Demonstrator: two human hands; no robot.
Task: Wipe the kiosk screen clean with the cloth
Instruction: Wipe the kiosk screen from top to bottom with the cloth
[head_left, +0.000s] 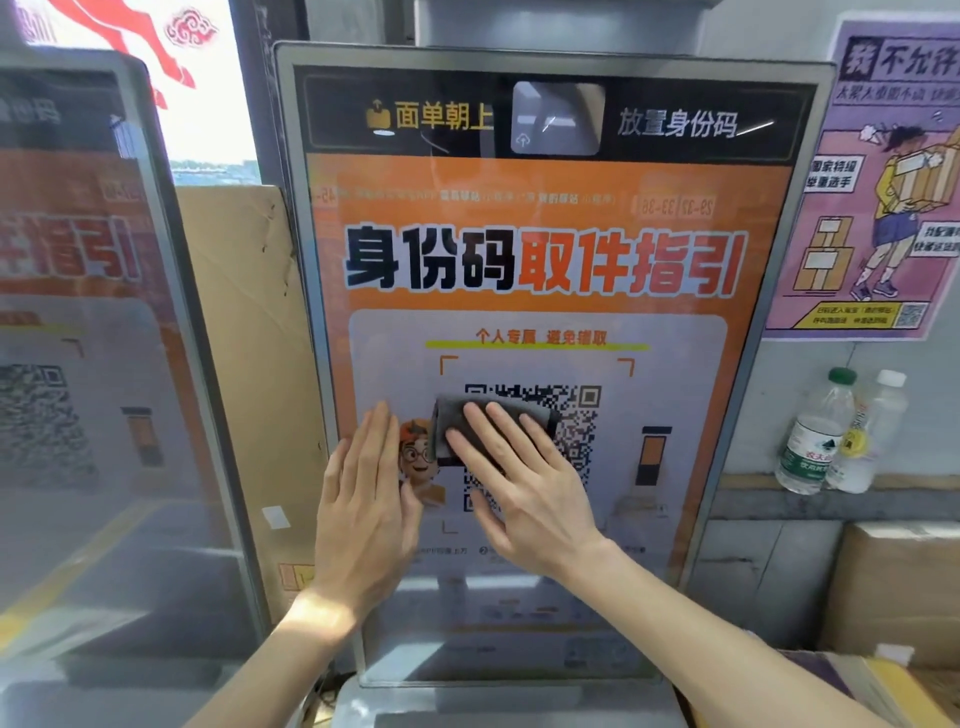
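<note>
The tall kiosk screen (540, 291) stands right in front of me, showing an orange notice with a QR code. A folded dark grey cloth (447, 431) lies against the glass over the QR code's upper left part. My right hand (524, 488) presses it flat with straight, spread fingers. Just to the left of the cloth, my left hand (363, 514) rests flat on the screen near its left edge, fingers straight and together, holding nothing.
A second kiosk screen (93, 332) stands at the left, with a cardboard sheet (249, 338) between the two. Two plastic bottles (841, 436) stand on a ledge at the right, under a purple poster (878, 182). Cardboard boxes (893, 587) sit at lower right.
</note>
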